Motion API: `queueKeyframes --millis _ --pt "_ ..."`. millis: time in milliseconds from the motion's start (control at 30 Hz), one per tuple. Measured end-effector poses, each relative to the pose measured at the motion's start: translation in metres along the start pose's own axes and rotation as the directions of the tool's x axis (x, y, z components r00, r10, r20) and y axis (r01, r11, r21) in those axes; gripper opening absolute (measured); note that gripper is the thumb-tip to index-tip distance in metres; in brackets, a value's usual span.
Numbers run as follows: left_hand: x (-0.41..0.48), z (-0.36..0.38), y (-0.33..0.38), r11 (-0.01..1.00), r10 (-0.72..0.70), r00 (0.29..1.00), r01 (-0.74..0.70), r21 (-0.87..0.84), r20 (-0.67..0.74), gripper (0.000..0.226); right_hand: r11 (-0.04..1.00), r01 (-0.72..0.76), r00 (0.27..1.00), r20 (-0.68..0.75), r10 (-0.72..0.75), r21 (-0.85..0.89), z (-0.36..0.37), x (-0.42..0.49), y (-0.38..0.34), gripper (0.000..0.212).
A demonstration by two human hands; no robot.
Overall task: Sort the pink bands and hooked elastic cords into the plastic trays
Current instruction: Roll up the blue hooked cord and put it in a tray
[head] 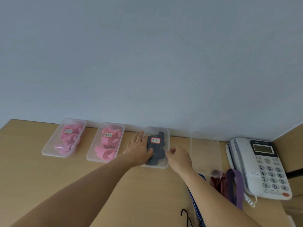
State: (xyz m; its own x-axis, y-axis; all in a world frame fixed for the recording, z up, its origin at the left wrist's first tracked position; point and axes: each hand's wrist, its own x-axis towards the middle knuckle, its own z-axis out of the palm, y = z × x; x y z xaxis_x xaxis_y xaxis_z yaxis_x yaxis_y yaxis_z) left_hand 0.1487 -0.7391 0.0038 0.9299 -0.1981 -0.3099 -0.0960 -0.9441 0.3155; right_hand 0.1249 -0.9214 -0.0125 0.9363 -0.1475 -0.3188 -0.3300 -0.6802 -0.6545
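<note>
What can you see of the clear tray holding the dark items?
The clear rectangular plastic tray, third from the left against the wall, holds dark pieces under a red-edged white label. The left hand lies along its left side, thumb over it; the right hand seems to pinch its right rim.

a plain blue-grey wall [147,54] rises behind a light wooden desk [49,177]; a wooden side panel [291,145] stands at its right.

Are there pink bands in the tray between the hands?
No: that tray holds dark items; the pink bands sit in trays further left.
</note>
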Motion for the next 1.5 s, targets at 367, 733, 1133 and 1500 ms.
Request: queueKeyframes --millis 367,733,1133,1500 --pt "-0.061 -0.044 0.068 0.972 0.218 0.975 -0.221 -0.082 -0.045 0.041 0.965 0.212 0.961 -0.148 -0.235 -0.155 -0.074 -0.067 -0.019 0.026" --pt "-0.146 0.016 0.090 0.907 0.419 0.896 -0.404 -0.117 0.146 0.046 0.951 0.107 0.983 -0.110 -0.145 -0.291 -0.073 -0.191 0.044 0.022" --pt "-0.160 0.041 0.107 0.961 0.274 0.940 -0.261 -0.090 0.204 0.045 0.513 0.403 0.911 0.280 -0.303 -0.758 -0.059 -0.191 0.096 0.028" --pt "-0.155 -0.011 0.144 0.902 0.008 0.998 -0.037 -0.429 -0.069 0.050 0.787 0.559 0.820 0.032 -0.572 -0.262 -0.148 -0.162 0.054 0.016"
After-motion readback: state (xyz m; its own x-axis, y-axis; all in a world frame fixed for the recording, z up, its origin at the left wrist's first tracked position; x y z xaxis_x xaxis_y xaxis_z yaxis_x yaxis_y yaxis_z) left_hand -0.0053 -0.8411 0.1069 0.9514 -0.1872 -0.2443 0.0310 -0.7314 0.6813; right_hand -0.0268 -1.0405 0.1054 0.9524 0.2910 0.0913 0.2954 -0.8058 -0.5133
